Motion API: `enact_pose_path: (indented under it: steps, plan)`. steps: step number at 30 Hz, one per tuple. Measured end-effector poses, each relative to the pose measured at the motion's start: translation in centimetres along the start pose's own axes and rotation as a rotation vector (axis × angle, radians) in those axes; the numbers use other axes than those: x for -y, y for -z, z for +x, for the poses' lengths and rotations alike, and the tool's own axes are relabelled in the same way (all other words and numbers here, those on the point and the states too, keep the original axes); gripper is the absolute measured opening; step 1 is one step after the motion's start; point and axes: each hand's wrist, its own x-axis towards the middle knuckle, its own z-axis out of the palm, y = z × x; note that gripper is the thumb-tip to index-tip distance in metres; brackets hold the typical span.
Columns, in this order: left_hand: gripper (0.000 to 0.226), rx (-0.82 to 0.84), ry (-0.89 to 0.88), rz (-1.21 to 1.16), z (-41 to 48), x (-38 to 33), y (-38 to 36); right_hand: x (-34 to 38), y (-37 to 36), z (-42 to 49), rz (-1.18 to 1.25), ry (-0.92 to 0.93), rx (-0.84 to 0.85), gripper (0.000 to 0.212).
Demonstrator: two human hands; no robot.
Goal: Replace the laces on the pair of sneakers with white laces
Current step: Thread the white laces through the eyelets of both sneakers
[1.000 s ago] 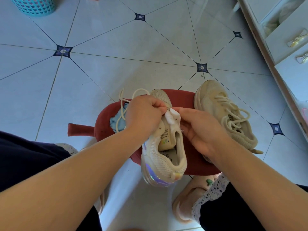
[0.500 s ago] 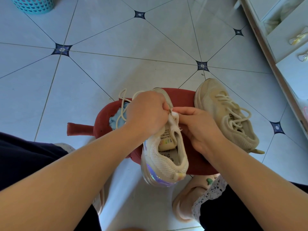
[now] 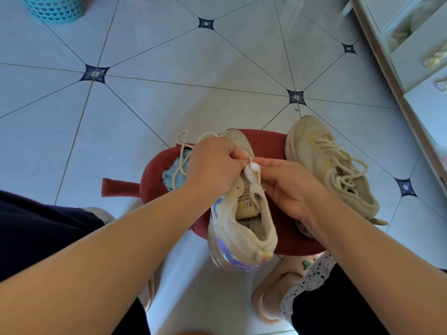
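Observation:
A cream mesh sneaker (image 3: 244,228) with an iridescent heel is held over a dark red cushion (image 3: 154,170), heel toward me. My left hand (image 3: 212,168) is curled over its lace area and pinches a cream lace (image 3: 181,151), whose loops trail out to the left. My right hand (image 3: 287,187) pinches the white upper edge of the sneaker by the eyelets. The fingertips of both hands meet there. The second sneaker (image 3: 331,165), beige and fully laced, lies on the cushion's right edge.
A light blue cloth (image 3: 174,177) lies on the cushion under the lace. My feet in pale slippers (image 3: 273,296) rest on the tiled floor. A turquoise basket (image 3: 53,6) stands far left, and a white cabinet (image 3: 411,68) runs along the right.
Both hands stay at the sneaker's eyelets with small finger shifts. The lace loops left of my left hand have moved slightly; the sneaker has barely moved.

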Motion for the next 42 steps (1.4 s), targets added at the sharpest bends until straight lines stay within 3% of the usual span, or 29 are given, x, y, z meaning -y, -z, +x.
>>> enact_pose_path:
  steps: [11,16,22,31,36,42]
  plan:
    - [0.015,-0.081,-0.077,0.058,-0.5,-0.1,-0.3,0.0,0.3,0.3,-0.008,0.018,-0.009,0.011]
    - [0.023,-0.079,0.017,-0.047,-0.5,0.0,-0.3,-0.2,0.3,0.4,0.006,-0.005,0.041,0.008]
    - [0.015,-0.045,0.083,-0.139,-0.2,0.1,-0.4,-0.6,0.3,0.6,0.032,0.013,0.05,0.008]
    - [0.022,0.028,0.019,-0.116,0.1,0.5,-0.1,0.1,0.4,1.1,-0.169,0.042,0.007,0.006]
    - [0.02,0.062,-0.018,-0.055,0.5,0.5,0.1,0.6,0.2,1.2,-0.238,0.054,-0.015,0.015]
    - [0.017,-0.137,-0.193,0.061,-0.2,0.1,-0.1,0.5,0.2,1.1,-0.307,0.129,-0.02,0.023]
